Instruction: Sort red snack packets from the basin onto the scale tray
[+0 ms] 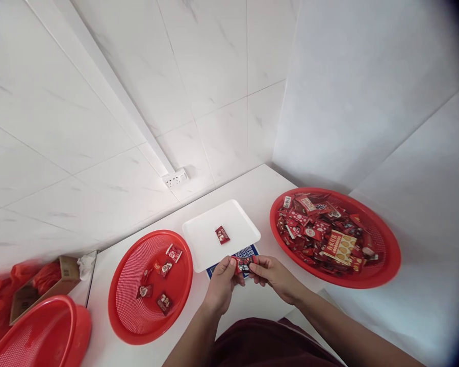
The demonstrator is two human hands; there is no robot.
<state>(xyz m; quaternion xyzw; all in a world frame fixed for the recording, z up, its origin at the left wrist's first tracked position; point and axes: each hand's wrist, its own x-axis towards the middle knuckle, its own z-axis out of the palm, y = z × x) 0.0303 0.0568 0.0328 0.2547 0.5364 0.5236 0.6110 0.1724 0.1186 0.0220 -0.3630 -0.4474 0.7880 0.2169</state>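
Observation:
A small red and dark candy packet [245, 264] is held stretched between my two hands. My left hand [222, 284] pinches its left end and my right hand [276, 278] pinches its right end. Just beyond my fingers lies a white tray [202, 234] on a scale with a blue keypad [248, 251], partly hidden by my hands. One dark red packet [222, 235] rests on the tray. To the left, a red basket [117, 290] holds several packets. On the right, another red basket [392, 260] is heaped with red packets.
White table [117, 351] against tiled walls, with a socket strip [175, 178] on the wall behind. At the lower left are more red baskets [82, 331] and a cardboard box [69, 272] with red plastic bags.

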